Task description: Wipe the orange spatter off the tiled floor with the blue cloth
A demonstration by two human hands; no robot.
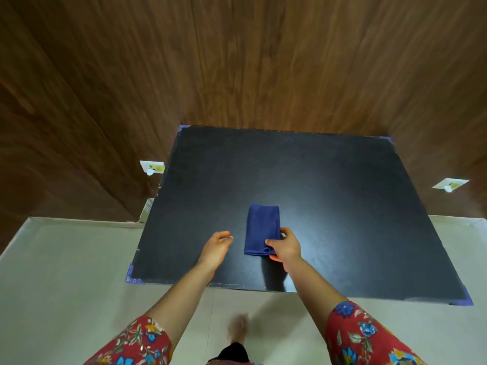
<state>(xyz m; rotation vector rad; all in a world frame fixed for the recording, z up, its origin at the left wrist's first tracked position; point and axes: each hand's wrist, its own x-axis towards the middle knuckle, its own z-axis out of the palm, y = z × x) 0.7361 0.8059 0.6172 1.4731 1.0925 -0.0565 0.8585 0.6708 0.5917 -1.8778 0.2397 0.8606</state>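
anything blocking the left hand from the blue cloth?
Nothing visible. Only the bare black surface lies between the left hand and the blue cloth; the right hand pinches its near corner.

Hidden under right hand (286, 248): near right corner of blue cloth (262, 227).
Blurred: bare foot (238, 329) on floor (79, 259).
Cut off by bottom edge: left sleeve (137, 343), right sleeve (363, 335), dark garment (234, 351) beside foot.
Too small to read: left wall socket (152, 167), right wall socket (450, 184), marks on purple tape (132, 275) at near left tabletop (316, 180) corner.
Partly hidden behind tabletop's left edge: pale box (146, 209).
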